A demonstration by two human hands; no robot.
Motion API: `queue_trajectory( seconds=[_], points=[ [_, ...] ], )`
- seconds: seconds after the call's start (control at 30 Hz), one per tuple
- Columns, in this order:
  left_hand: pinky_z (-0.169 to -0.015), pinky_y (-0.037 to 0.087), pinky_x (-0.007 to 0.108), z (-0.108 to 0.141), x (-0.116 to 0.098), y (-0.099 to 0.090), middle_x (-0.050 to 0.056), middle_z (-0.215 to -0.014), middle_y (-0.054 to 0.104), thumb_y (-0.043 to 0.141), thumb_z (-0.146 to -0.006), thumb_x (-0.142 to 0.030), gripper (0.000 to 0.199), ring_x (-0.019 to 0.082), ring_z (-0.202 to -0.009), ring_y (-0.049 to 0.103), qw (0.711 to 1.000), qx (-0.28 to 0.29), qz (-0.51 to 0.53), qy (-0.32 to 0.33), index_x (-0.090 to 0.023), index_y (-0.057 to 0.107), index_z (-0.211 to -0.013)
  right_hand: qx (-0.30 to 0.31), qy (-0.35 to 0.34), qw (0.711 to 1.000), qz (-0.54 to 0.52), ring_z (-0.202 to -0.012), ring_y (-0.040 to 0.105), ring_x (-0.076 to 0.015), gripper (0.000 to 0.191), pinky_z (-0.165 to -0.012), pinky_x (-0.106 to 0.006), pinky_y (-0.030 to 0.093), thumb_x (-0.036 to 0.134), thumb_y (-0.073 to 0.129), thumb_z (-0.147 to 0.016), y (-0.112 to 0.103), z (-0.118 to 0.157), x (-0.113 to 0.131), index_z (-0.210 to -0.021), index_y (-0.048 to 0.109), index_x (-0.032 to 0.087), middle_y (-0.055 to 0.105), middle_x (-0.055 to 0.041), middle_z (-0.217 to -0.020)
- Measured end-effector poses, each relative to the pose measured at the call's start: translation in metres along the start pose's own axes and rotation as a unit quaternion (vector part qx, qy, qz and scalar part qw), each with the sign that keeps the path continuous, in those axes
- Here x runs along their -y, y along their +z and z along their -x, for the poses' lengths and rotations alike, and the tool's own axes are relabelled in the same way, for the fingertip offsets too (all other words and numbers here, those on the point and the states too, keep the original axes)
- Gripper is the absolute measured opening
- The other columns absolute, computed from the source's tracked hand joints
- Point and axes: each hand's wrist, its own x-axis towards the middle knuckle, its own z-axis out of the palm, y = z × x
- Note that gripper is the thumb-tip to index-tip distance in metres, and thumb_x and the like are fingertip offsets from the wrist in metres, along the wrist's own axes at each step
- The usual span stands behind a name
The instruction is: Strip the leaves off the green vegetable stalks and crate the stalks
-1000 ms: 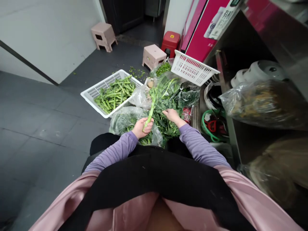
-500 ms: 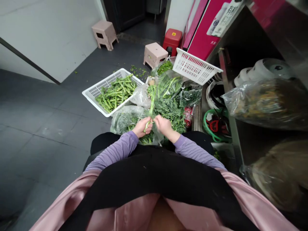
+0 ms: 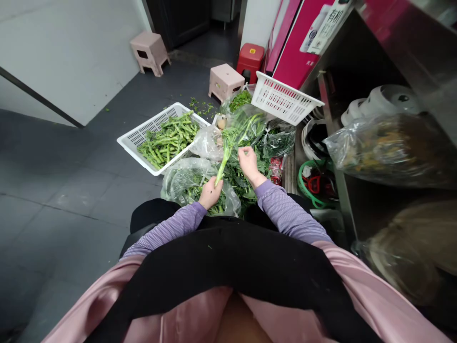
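My left hand [image 3: 210, 193] is closed round the lower end of a green leafy vegetable stalk [image 3: 225, 159], whose bushy top points away from me. To the right of the stalk is my right hand [image 3: 247, 161], fingers pinched together and apart from it; anything between the fingertips is too small to make out. Under my hands lie an open clear plastic bag [image 3: 178, 181] of greens and a heap of loose leaves [image 3: 233, 178]. A white slotted basket [image 3: 137, 138] at the left holds many stalks [image 3: 167, 140].
Behind the heap are bagged greens [image 3: 255, 121] and a tilted white basket [image 3: 282, 97]. Pink stools [image 3: 225, 81] and a red stool [image 3: 251, 59] stand farther back. A metal shelf with a bulging plastic bag [image 3: 385, 150] and a green basket [image 3: 303, 183] are at my right.
My right hand has moved up and away from the stalk's lower end, where both hands were together. My left hand still grips the stalk, slightly lower.
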Motion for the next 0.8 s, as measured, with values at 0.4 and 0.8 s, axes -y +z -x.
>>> queue_trajectory(
  seconds=[0.4,0.8],
  points=[
    [-0.061,0.040,0.026,0.024,0.004,-0.005,0.004,-0.067,0.055,0.042,-0.088,-0.041,0.027,0.018,-0.063,0.056,0.999,0.007,-0.050,-0.011,-0.018,0.055,-0.093,-0.041,-0.008,0.997,0.063,-0.074,0.051,-0.0175,0.039,-0.076,-0.033,0.041,0.049,0.059,-0.066,0.000,0.017,0.011,-0.085,0.050,0.017,0.058,-0.0062,-0.082],
    [-0.039,0.037,0.021,0.025,-0.014,-0.014,-0.007,-0.053,0.039,0.041,-0.086,-0.027,0.015,0.006,-0.035,0.038,0.878,0.056,0.416,-0.230,-0.017,0.042,-0.074,0.225,-0.129,0.962,0.083,-0.050,0.051,-0.0193,0.027,-0.053,-0.031,0.041,0.050,0.057,-0.065,-0.022,0.106,-0.011,-0.074,0.055,0.024,0.058,-0.0037,-0.058]
  ],
)
